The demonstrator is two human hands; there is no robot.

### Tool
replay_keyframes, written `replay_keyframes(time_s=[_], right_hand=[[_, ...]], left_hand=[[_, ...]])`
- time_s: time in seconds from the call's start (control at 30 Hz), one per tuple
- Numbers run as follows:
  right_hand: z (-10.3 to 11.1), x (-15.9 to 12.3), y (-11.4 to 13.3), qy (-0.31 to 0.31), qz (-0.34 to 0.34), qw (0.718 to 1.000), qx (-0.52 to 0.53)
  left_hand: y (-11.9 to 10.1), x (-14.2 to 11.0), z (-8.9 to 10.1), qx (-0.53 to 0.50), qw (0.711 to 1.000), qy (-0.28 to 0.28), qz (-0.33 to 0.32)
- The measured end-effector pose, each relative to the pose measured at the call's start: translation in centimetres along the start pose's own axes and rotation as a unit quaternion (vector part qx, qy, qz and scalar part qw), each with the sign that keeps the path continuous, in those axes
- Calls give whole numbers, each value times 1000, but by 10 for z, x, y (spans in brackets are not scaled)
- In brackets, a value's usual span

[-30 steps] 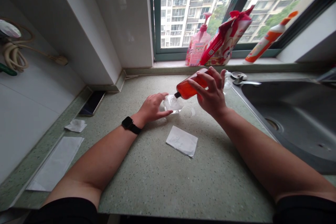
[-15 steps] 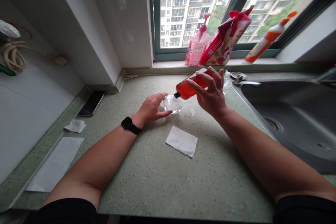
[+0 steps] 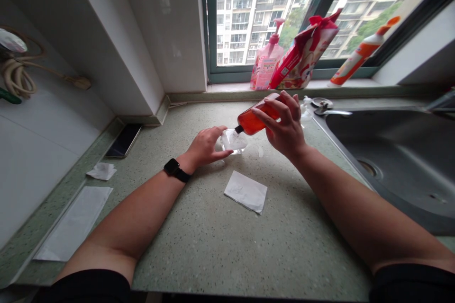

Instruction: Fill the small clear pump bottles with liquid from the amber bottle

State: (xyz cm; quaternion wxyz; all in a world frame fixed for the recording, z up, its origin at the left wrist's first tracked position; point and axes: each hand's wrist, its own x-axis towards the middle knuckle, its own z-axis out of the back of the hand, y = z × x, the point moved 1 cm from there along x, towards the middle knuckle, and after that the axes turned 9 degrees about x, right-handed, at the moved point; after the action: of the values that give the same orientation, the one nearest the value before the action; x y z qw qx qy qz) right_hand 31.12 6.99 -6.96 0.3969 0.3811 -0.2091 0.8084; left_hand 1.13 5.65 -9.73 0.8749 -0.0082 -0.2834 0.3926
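i hold the orange-red bottle [image 3: 254, 118] tilted in the right hand [image 3: 285, 128] so its black neck [image 3: 239, 129] meets the clear container [image 3: 235, 143] on the speckled counter [image 3: 284, 241]; the left hand [image 3: 206, 146] clasps that container, seemingly for steadiness.

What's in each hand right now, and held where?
The right hand holds the red bottle by its body; the left hand holds the clear container by its left side.
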Motion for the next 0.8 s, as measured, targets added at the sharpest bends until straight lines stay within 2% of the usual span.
replay_keyframes(time_s=[0.6,0.8], right_hand=[[1,5,2,-27,21,999,11],[3,6,3,3,-5,1000,15]], left_hand=[[2,-1,-2,-3,1000,3,0],[1,-1,-2,-6,1000,3,-2]])
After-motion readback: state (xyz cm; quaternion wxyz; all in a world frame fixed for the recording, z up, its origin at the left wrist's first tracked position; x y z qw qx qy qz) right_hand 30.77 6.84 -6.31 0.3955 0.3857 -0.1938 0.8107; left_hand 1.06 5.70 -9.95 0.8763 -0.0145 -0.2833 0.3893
